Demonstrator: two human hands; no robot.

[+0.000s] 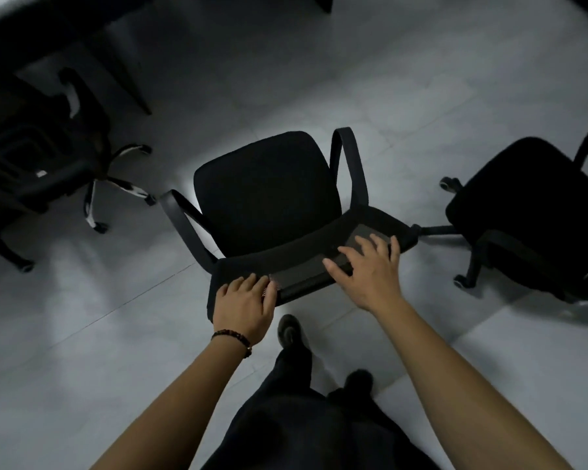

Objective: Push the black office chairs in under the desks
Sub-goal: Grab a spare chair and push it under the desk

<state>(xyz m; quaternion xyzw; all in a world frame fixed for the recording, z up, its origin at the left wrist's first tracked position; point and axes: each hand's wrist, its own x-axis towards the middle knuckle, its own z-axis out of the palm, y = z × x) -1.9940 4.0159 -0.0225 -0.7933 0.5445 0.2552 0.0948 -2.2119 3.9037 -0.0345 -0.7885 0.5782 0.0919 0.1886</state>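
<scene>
The left hand (243, 308) lay on the near left corner of the top edge of the middle chair's backrest (306, 266), fingers curled over that edge so that it gripped the rim, with a dark beaded bracelet (233, 338) around the wrist. The right hand (365, 271) rested flat on the right part of the same edge, fingers spread wide and laid across the mesh rather than closed around it. The middle chair (269, 195) stood out on the pale tiled floor (82, 351), facing away from the person, its black seat in full view and its two curved armrests rising on either side; it was well apart from any desk. A second black chair (41, 157) stood to the left, its star base and casters showing, part of it lying beneath the dark desk edge (21, 25) that ran across the upper left corner. A third black chair (530, 212) stood to the right, near the middle one, one leg of its base reaching towards the middle chair's backrest corner; whether the two touched could not be told. Below the hands the person's dark trousers (302, 429) and one shoe (288, 330) showed, the shoe just behind the backrest. The room was dim and the chairs' details were hard to make out.
</scene>
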